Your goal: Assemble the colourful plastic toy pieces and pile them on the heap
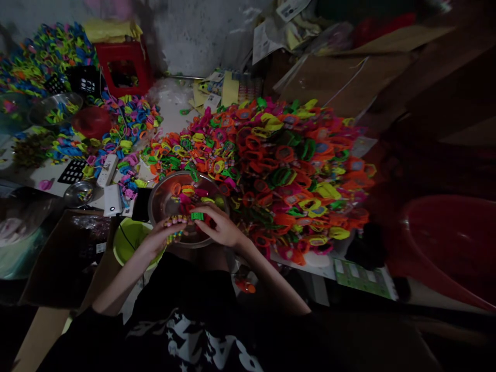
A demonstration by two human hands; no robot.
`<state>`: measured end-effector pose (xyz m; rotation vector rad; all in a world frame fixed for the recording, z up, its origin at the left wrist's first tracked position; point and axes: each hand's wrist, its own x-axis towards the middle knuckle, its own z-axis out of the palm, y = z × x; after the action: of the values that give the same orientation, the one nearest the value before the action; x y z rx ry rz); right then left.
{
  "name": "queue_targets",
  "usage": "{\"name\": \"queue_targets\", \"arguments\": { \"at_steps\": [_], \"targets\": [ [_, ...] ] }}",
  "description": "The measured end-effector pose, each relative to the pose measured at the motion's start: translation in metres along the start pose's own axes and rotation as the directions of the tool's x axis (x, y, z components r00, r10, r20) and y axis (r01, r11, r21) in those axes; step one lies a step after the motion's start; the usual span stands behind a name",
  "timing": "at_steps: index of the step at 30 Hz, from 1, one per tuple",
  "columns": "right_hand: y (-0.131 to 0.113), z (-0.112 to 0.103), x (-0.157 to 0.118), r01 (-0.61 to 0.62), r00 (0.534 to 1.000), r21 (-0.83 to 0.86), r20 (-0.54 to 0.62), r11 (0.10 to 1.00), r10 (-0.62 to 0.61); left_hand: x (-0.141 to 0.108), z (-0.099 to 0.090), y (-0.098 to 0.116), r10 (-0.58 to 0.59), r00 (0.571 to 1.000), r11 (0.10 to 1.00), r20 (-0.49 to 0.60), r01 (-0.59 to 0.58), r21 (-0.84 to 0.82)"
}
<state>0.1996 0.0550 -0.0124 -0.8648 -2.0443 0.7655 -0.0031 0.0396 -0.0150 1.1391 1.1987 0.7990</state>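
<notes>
Seemingly mid-batch: pinching green piece (pixel 197 216) in right hand (pixel 220 227), holding small multicoloured pieces (pixel 176 221) in left hand (pixel 157 238), with bright pieces (pixel 188 190) left in metal bowl (pixel 161 199) beside heaped pile (pixel 294 170).

The steel basin (pixel 157 194) is smooth metal with a dull sheen. The heaped toy watches (pixel 284 175) at right look like smooth coloured plastic. Red plastic forms the far-left stool (pixel 145 64) and the glossy-rimmed right tub (pixel 453 227). The far-right carton (pixel 329 77) is matt cardboard; the near T-shirt (pixel 271 336), matt cloth.
</notes>
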Motion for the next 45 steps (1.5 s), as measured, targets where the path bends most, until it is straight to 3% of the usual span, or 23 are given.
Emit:
{"name": "queue_targets", "arguments": {
  "at_steps": [3, 8, 14, 18, 32, 35, 37, 41, 45],
  "targets": [
    [-0.002, -0.003, 0.001, -0.007, 1.000, 0.041, -0.014, 0.999, 0.007, -0.007, 0.004, 0.008, -0.016, 1.000, 1.000, 0.025, 0.016, -0.004],
    [-0.007, -0.005, 0.003, 0.022, 0.999, 0.114, 0.034, 0.993, -0.026, -0.014, 0.006, 0.020, 0.202, 0.979, 0.964, -0.038, -0.191, 0.184],
    [-0.016, -0.007, -0.001, -0.056, 0.998, 0.128, 0.041, 0.990, 0.051, -0.021, 0.001, 0.020, 0.311, 0.945, 0.896, -0.105, -0.254, 0.364],
    [-0.020, -0.011, -0.002, -0.095, 0.995, 0.120, 0.046, 0.988, 0.090, -0.022, -0.003, 0.021, 0.342, 0.933, 0.863, -0.115, -0.263, 0.432],
    [-0.028, -0.018, 0.001, -0.044, 0.991, 0.021, 0.126, 0.999, 0.041, -0.024, -0.002, 0.022, 0.383, 0.924, 0.798, -0.021, -0.319, 0.512],
    [-0.025, -0.018, -0.001, -0.034, 0.982, 0.008, 0.187, 0.999, 0.032, -0.024, -0.006, 0.022, 0.378, 0.924, 0.765, 0.048, -0.342, 0.546],
    [-0.022, -0.018, -0.003, -0.027, 0.969, -0.013, 0.244, 1.000, 0.029, -0.023, -0.010, 0.024, 0.366, 0.917, 0.745, 0.161, -0.392, 0.539],
    [-0.023, -0.017, -0.005, -0.016, 0.940, -0.031, 0.340, 0.999, 0.026, -0.020, -0.021, 0.029, 0.331, 0.852, 0.713, 0.406, -0.508, 0.484],
    [-0.028, -0.017, -0.005, 0.022, 0.918, -0.092, 0.396, 0.996, 0.016, -0.017, -0.027, 0.033, 0.298, 0.831, 0.728, 0.470, -0.516, 0.450]
  ]
}}
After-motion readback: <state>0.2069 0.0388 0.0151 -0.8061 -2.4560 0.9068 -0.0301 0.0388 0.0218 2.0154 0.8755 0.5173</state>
